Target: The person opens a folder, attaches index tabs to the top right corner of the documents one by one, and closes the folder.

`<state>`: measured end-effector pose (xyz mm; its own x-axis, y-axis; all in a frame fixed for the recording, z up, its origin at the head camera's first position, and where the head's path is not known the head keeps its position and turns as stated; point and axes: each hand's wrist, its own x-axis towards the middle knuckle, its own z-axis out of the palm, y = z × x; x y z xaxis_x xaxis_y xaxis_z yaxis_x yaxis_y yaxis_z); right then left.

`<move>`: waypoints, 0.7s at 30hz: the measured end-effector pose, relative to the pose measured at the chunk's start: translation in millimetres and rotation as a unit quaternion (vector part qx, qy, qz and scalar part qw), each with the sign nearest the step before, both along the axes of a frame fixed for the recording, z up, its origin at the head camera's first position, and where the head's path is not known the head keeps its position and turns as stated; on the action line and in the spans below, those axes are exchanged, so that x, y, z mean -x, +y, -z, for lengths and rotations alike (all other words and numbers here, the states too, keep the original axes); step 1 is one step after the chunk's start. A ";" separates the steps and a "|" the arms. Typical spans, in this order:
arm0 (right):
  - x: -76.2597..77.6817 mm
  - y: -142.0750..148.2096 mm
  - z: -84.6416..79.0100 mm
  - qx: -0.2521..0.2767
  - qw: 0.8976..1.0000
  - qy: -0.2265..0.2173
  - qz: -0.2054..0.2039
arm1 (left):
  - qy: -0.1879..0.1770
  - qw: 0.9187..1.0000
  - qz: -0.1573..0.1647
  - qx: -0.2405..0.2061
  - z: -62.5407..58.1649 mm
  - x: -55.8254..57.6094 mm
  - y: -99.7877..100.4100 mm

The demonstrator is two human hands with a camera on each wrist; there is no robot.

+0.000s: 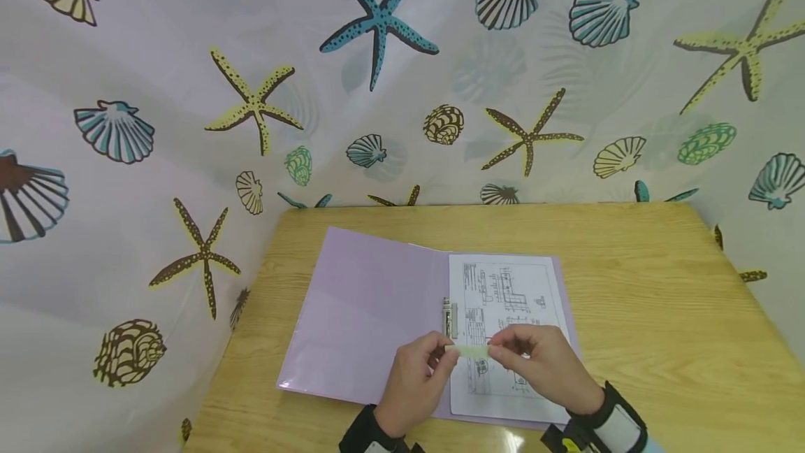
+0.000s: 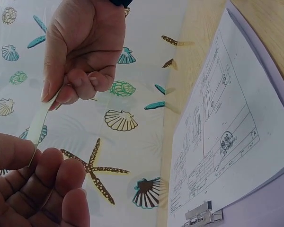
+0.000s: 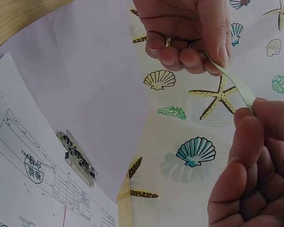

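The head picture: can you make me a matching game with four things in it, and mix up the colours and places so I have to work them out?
Things:
1. metal clip
2. thin strip
3. folder
4. sheet

Colours and places:
A. lilac, lying open on the wooden table
B. white, with printed line drawings
C. silver-coloured
D. pale green, pinched by the left hand and the right hand

Right pairs: 1-C, 2-D, 3-A, 4-B
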<state>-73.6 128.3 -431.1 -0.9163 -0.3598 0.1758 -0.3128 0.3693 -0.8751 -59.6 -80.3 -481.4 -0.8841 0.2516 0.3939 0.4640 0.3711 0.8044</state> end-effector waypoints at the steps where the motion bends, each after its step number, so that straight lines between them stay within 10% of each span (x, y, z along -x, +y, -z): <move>1: 0.0 -0.1 0.1 0.000 1.000 0.001 0.002 | 0.002 1.000 -0.001 -0.001 0.4 0.1 0.1; 21: 1.6 3.9 4.4 0.021 0.999 -0.016 -0.019 | 0.007 1.000 -0.008 0.001 0.5 0.7 4.1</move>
